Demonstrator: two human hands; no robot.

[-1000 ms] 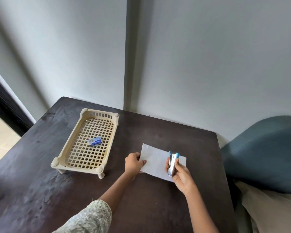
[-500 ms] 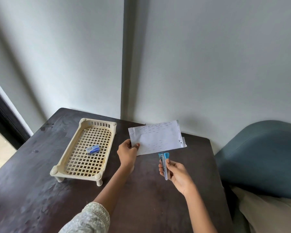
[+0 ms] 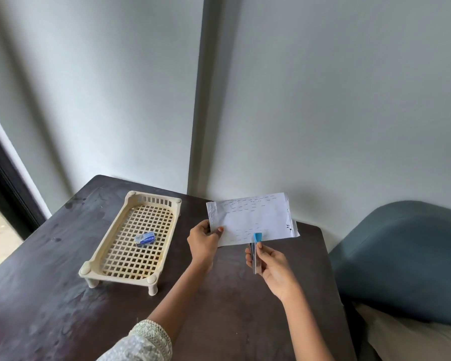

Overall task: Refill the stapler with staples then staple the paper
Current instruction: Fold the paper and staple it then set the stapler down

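My left hand (image 3: 203, 239) pinches the lower left corner of a folded white paper (image 3: 250, 220) and holds it upright above the dark table (image 3: 232, 308). Many small staple marks dot the sheet. My right hand (image 3: 272, 269) grips a small blue and silver stapler (image 3: 255, 252), held on end with its blue tip at the paper's lower edge. A small blue staple box (image 3: 144, 238) lies in the cream lattice tray (image 3: 110, 256) to the left.
The table stands in a corner against grey walls. A blue-grey cushioned chair (image 3: 406, 256) is close on the right, with a pale cushion below it. A dark door frame (image 3: 8, 183) runs along the far left.
The paper was lifted off the table by my left hand and now stands upright. The stapler came off the sheet, and its tip has now risen to the paper's lower edge.
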